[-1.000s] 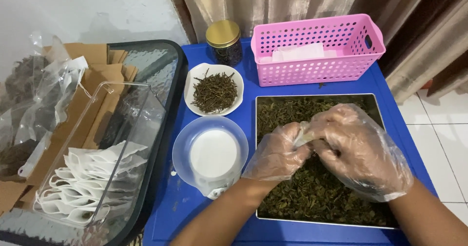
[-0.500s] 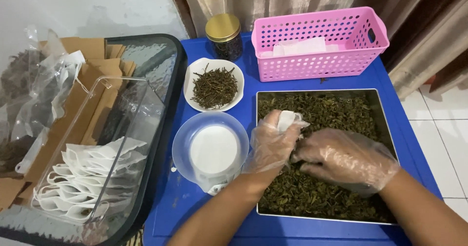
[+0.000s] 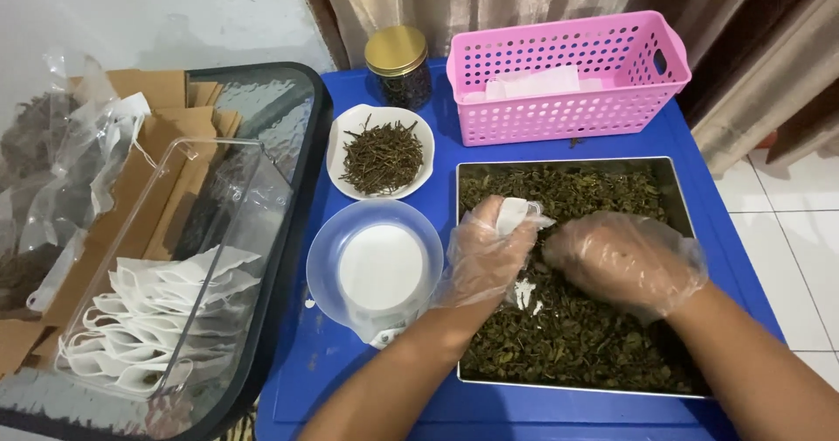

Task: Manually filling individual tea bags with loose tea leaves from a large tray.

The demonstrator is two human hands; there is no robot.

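Plastic-gloved left hand [image 3: 485, 253] pinches a small white paper bag [image 3: 517, 214] upright over a metal tray [image 3: 682, 198] of dried green leaves [image 3: 577, 336]. Gloved right hand [image 3: 625, 262], fingers curled together, rests in the leaves just beside it on the blue worktop [image 3: 336, 362].

Home room used for small tea packing: beige curtains [image 3: 489, 0] behind, white tiled floor [image 3: 786, 231], blue plastic table [image 3: 350, 354] with metal tray of dried leaves [image 3: 594, 354], pink basket [image 3: 568, 74], clear bin of empty filter bags [image 3: 157, 319].

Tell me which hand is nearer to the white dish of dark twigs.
Left. The left hand is just right of and below the white dish; the right hand is farther right, over the tray of leaves.
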